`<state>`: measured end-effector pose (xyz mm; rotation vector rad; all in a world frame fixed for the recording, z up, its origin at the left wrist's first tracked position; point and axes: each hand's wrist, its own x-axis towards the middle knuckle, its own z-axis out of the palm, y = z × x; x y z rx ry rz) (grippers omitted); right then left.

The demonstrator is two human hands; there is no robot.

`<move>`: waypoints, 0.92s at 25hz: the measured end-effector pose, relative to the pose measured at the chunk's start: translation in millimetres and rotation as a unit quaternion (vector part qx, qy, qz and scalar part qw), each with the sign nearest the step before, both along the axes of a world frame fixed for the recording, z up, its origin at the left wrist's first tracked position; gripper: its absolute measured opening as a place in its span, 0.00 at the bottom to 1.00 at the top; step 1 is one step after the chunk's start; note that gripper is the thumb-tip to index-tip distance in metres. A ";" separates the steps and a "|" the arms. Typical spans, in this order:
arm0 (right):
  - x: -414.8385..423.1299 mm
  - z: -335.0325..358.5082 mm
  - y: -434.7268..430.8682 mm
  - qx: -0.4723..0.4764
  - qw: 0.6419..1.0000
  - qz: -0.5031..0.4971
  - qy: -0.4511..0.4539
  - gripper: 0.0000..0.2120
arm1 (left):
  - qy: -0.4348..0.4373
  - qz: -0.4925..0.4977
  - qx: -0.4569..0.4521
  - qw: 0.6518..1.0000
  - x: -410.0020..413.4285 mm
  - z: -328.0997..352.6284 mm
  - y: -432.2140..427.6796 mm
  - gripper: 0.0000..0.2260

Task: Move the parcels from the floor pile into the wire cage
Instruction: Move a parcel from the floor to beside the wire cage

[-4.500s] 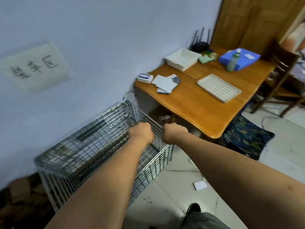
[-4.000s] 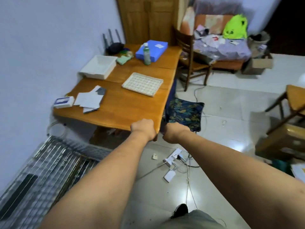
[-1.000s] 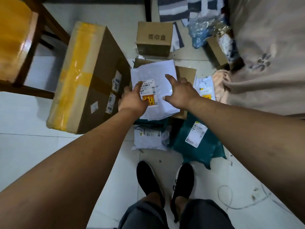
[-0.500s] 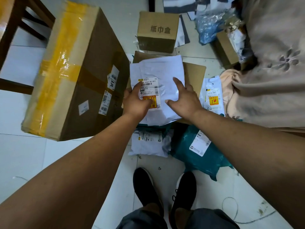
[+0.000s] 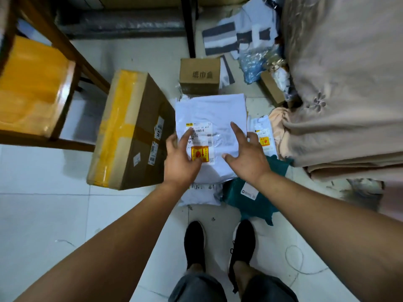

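Eyes down on the floor pile, dead ahead at 12 o'clock. Top of the stack is the white mailer (image 5: 210, 115), label up, lying flat on the other pkgs. Left hand (image 5: 182, 162) is over its near-left corner: thumb across the label, fingers spread along the left edge, nothing clamped. Right hand (image 5: 247, 159) is over the near-right corner, fingers splayed wide, also holding nothing. Can't tell whether the tips actually touch the plastic.

Still down there: big taped carton (image 5: 130, 129) at 10 o'clock, just beside the mailer. Small carton (image 5: 199, 78) is further out at 12. A labelled white bag (image 5: 262, 136) peeks out at 1, right against the beige cloth (image 5: 340, 88). The teal mailer (image 5: 254, 200) and a small grey-white bag (image 5: 201, 194) sit close in, just past the shoes (image 5: 218, 245). Wooden chair (image 5: 32, 83) is off at 10, well apart.

Progress check: wire cage isn't in shot, so no telling what's already inside. At least 6 parcels remain on the floor, so I'd call the bulk of the job undone. The mailer looks like the next pick, needing a proper 2-hand grip at the edges, then the carry. It's slick and floppy, so it may sag or slide.
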<state>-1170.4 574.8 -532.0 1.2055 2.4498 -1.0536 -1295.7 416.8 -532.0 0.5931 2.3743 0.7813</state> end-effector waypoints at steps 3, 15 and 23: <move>30.4 80.1 -7.7 -0.004 0.999 -0.047 -0.009 0.42 | -0.001 -0.062 -0.010 0.998 10.7 86.4 3.0 0.34; 149.6 289.8 -71.4 0.008 0.969 -0.245 0.035 0.41 | -0.012 -0.239 -0.009 0.971 77.0 309.9 13.8 0.37; 300.4 345.8 -143.8 0.028 0.893 -0.448 0.033 0.41 | -0.014 -0.450 0.024 0.893 201.5 360.3 30.6 0.38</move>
